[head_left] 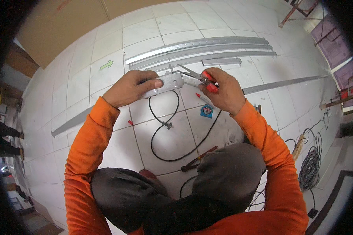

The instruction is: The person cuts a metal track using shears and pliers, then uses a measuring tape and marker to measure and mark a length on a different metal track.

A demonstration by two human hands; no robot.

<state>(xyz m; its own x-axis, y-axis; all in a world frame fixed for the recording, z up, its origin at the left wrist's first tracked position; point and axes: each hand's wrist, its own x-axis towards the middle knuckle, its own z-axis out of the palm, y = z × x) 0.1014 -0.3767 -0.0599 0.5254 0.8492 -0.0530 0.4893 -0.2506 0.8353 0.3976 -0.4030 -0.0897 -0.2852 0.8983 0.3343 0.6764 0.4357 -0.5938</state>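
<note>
My left hand (136, 87) is closed on a grey metal channel (166, 84), the thumb pressed along its top face. My right hand (224, 90) grips red-handled snips (211, 82). Their pointed blades (190, 71) are apart, close to the channel's end near my left fingers. A long metal length (72, 122) runs out to the left past my left wrist. Another length (282, 85) stretches right from behind my right wrist; whether they join is hidden. Below the hands, a blue tape measure (206, 111) and a red-tipped marker (202, 98) lie on the tiles.
Several metal channels (200, 47) lie beyond my hands, with a short piece (222, 62). A black cable with a plug (169, 125) loops before my knees, near red-handled pliers (199, 159). Coiled cable (310, 168) sits at right. A cardboard sheet (66, 29) stands far left.
</note>
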